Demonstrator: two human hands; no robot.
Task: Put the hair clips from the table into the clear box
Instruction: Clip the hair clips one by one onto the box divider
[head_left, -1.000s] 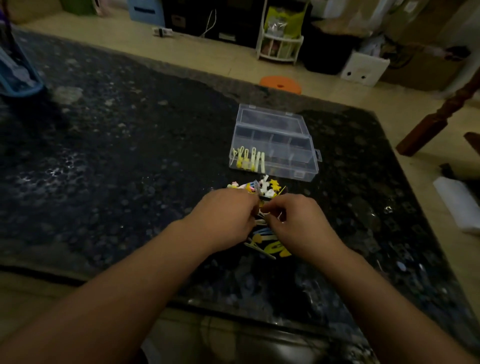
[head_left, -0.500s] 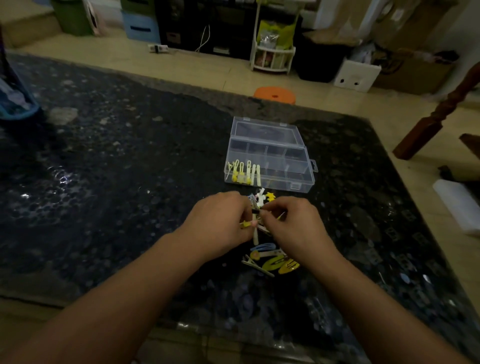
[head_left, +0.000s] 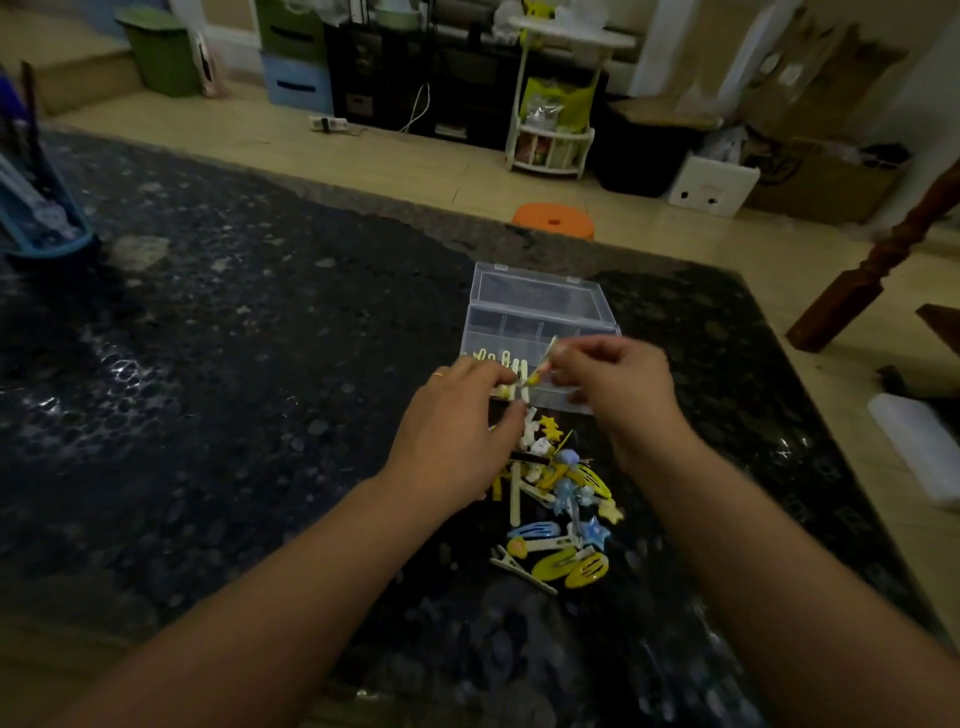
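A few pale clips already lie in the front-left compartment of the clear box (head_left: 540, 312), a thin hard-plastic case with its lid open. Left hand (head_left: 457, 431) seems to pinch one there, though blur hides it; right hand (head_left: 618, 384) pinches a slim yellow clip (head_left: 543, 364) over the box. Most glossy hair clips (head_left: 558, 514) remain heaped on the speckled stone table (head_left: 234, 415).

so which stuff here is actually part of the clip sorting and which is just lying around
Part of the job:
clear box, lid open
pile of hair clips on the dark table
clip pinched in the right hand
left hand at the box's front

Lying about:
orange stool
blue basket
white shelf rack
green bin
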